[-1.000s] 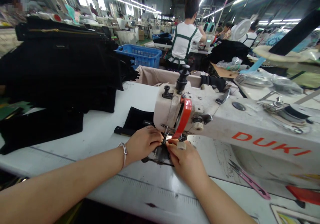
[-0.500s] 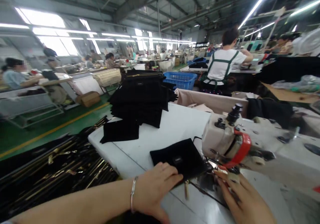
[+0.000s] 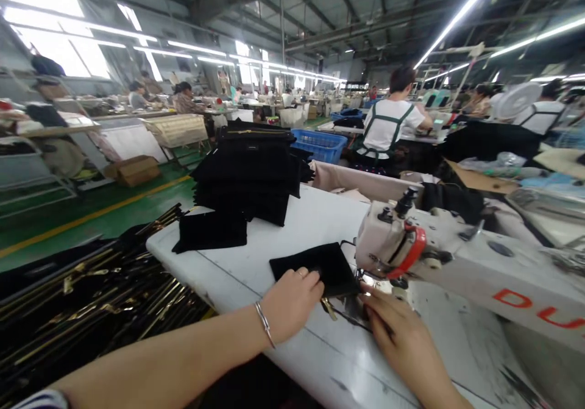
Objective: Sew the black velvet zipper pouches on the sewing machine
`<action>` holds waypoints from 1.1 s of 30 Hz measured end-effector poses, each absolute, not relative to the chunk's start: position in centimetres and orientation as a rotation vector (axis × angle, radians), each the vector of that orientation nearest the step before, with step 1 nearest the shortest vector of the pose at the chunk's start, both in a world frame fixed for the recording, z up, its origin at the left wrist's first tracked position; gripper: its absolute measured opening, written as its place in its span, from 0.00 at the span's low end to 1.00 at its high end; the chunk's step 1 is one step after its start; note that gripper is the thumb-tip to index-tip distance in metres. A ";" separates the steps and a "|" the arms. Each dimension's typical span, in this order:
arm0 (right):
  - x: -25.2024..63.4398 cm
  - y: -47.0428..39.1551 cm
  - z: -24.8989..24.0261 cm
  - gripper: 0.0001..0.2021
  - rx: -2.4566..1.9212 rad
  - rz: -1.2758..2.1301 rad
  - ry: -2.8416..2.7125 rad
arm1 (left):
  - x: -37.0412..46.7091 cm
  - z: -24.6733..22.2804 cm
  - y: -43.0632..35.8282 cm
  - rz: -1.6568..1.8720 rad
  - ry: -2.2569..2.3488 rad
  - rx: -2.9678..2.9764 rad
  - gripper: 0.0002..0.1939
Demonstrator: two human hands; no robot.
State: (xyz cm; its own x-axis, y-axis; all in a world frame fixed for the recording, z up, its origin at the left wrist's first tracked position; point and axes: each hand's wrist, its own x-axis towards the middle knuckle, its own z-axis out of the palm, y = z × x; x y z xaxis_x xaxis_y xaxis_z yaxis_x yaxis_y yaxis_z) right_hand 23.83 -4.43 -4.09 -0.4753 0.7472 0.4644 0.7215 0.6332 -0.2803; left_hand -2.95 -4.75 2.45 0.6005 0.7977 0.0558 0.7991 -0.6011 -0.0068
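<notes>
A black fabric piece (image 3: 336,263) lies on the white sewing table, its right corner at the needle area of a sewing machine (image 3: 377,232). My left hand (image 3: 295,302) is closed over the near edge of the fabric, fingers curled. Below that edge hangs a gold zipper pull (image 3: 329,309). By the presser foot, my right hand (image 3: 397,327) pinches the fabric's right corner with fingertips close together. The machine head partly hides the stitching point.
A tall stack of black fabric pieces (image 3: 247,171) stands at the table's back left, with one flat piece (image 3: 212,231) before it. Black zipper strips (image 3: 114,299) are heaped at left. Beyond are a blue basket (image 3: 320,145), a cloth-lined bin (image 3: 365,180) and a co-worker (image 3: 388,122).
The view has shifted right, showing more of the machine arm. My left fingers have curled in over the fabric's label. The zipper pull now hangs at a slant.
</notes>
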 end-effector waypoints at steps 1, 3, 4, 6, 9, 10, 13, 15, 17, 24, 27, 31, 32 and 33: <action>23.9 -4.5 -4.1 0.13 -1.168 0.071 -2.262 | -3.5 2.4 -4.1 -0.037 -1.342 -2.776 0.10; 23.9 -4.4 -4.2 0.12 -1.205 0.099 -2.203 | -4.8 2.5 -3.2 0.002 -1.284 -2.775 0.08; 23.9 -4.4 -4.2 0.12 -1.217 0.113 -2.186 | -5.4 2.5 -3.1 0.013 -1.264 -2.782 0.07; 23.9 -4.3 -4.2 0.12 -1.224 0.130 -2.171 | -5.9 2.5 -3.3 0.018 -1.233 -2.804 0.06; 23.7 -4.2 -3.9 0.13 -1.241 0.130 -2.152 | -5.2 2.3 -4.3 0.008 -1.196 -2.817 0.06; 23.6 -4.2 -3.8 0.14 -1.252 0.127 -2.151 | -4.7 2.3 -4.5 -0.001 -1.193 -2.808 0.06; 23.3 -4.2 -3.4 0.15 -1.276 0.124 -2.177 | -2.9 2.2 -4.3 -0.057 -1.231 -2.725 0.12; 23.0 -4.2 -3.0 0.14 -1.287 0.117 -2.190 | -1.5 2.2 -3.6 -0.093 -1.241 -2.701 0.22; 22.7 -4.3 -2.7 0.13 -1.285 0.122 -2.190 | -0.4 2.3 -2.6 -0.089 -1.206 -2.749 0.22; 23.8 -5.1 -1.5 0.10 -1.259 0.131 -2.226 | -0.1 2.5 -1.6 -0.035 -1.107 -2.910 0.10; 25.9 -5.7 -1.4 0.10 -1.534 -0.052 -2.162 | 0.0 2.2 -2.3 -0.015 -1.144 -2.864 0.13; 27.4 -6.9 -1.9 0.14 -1.760 -0.151 -2.260 | 0.5 1.5 -3.0 -0.025 -1.141 -2.812 0.16; 27.4 -7.2 -1.9 0.15 -1.757 -0.170 -2.290 | 0.5 1.4 -3.1 -0.038 -1.136 -2.813 0.16; 27.4 -7.5 -1.8 0.15 -1.743 -0.187 -2.308 | 0.5 1.2 -3.1 -0.051 -1.132 -2.817 0.17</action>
State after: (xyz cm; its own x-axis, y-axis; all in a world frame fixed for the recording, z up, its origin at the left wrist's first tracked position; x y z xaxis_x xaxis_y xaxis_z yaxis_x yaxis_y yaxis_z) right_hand 27.42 -7.47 -1.84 -0.2575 0.9282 0.2685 0.9593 0.2788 -0.0439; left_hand 0.45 -3.06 1.19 0.7223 0.6880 0.0707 0.6915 -0.7173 -0.0852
